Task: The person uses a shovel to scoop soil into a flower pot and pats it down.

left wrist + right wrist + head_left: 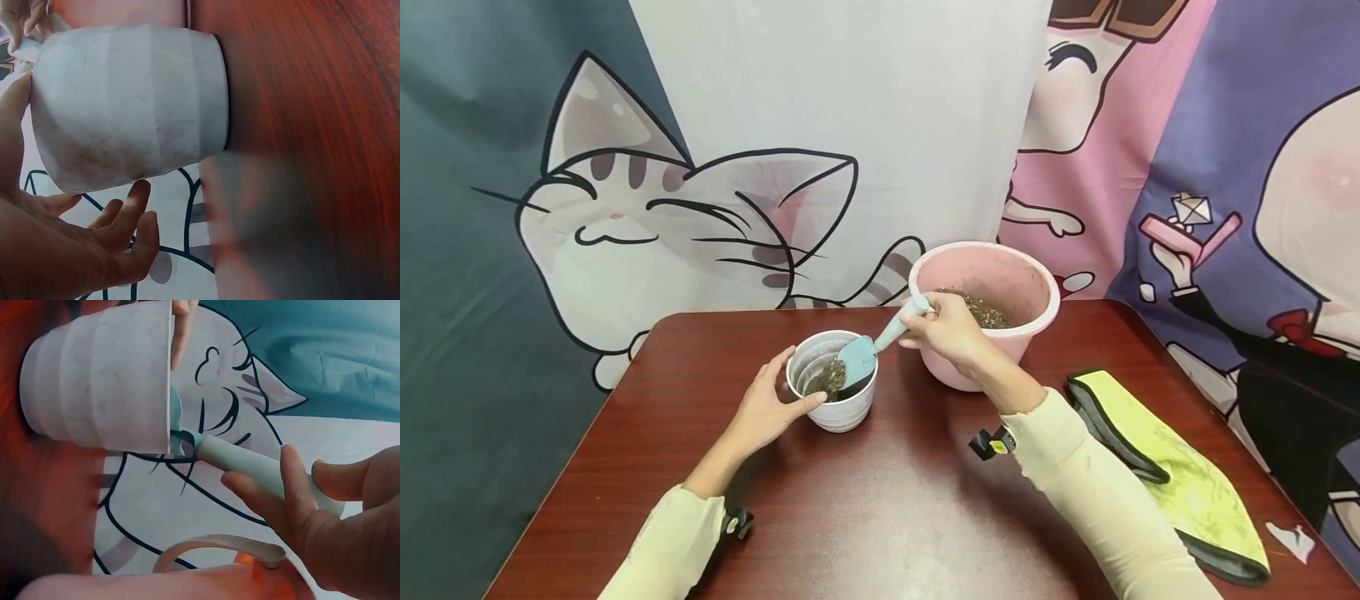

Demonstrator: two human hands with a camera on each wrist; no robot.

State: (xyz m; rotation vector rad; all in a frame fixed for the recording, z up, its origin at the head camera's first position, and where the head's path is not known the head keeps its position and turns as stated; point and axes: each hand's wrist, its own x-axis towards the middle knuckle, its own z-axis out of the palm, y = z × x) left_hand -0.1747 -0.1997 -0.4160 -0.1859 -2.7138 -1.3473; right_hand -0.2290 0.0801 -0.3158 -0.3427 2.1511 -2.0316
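Observation:
A white ribbed pot [842,414] stands on the table with dark soil [829,378] inside. My left hand [767,410] holds the pot's rim from the left, thumb on the near edge; the left wrist view shows its fingers against the pot's side [134,106]. My right hand [951,332] grips the pale handle of a blue trowel [857,358], whose blade reaches over the rim into the pot. In the right wrist view the fingers and thumb are round the handle [244,464], and the blade is partly hidden by the pot.
Behind my right hand stands a pink bucket [951,367] with soil in it. A yellow-green and grey glove or cloth [1195,479] lies at the right. A small white scrap [1291,540] is near the table's right edge. A printed cartoon curtain [880,125] hangs behind the table.

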